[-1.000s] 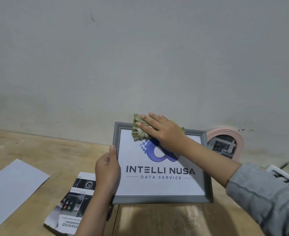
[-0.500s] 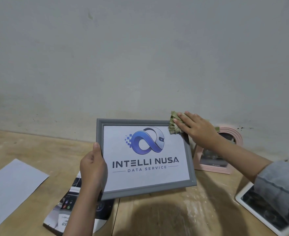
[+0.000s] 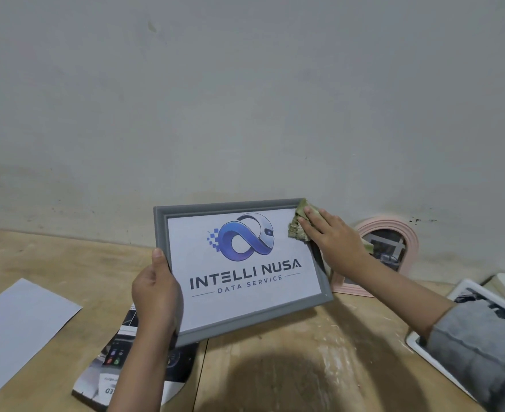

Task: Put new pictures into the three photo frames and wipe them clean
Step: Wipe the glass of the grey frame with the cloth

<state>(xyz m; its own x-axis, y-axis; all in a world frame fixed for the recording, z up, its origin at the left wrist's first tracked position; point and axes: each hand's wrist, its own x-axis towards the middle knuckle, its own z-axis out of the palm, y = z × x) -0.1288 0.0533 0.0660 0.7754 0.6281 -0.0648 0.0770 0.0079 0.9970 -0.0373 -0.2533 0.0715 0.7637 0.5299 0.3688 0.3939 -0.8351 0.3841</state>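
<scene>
The grey photo frame (image 3: 245, 322) is held tilted above the wooden surface (image 3: 275, 367), its face toward the camera, showing a printed sheet with a blue logo and the words INTELLI NUSA DATA SERVICE. The left hand (image 3: 156, 292) grips its left edge, thumb on the front moulding and fingers curled behind. The right hand (image 3: 334, 242) lies with straight fingers on a crumpled greenish cloth (image 3: 297, 226), pressing it against the frame's upper right corner.

The frame looks stiff and light, easily carried by one hand, but its glazed front is probably fragile and smooth, so the rim is the place to hold it, with pressure kept gentle and the far side steadied. The cloth is soft and bunches under the palm.

Three frames show: the grey one in hand, a pink arched frame (image 3: 406, 233) standing against the wall (image 3: 245, 99) just behind the right hand, and a white frame (image 3: 465, 292) lying flat at the right edge, partly under the grey sleeve (image 3: 483, 352). One cloth is in use. To the left lie one plain white sheet of paper (image 3: 16, 328) and one printed picture (image 3: 111, 367) partly beneath the left forearm.
</scene>
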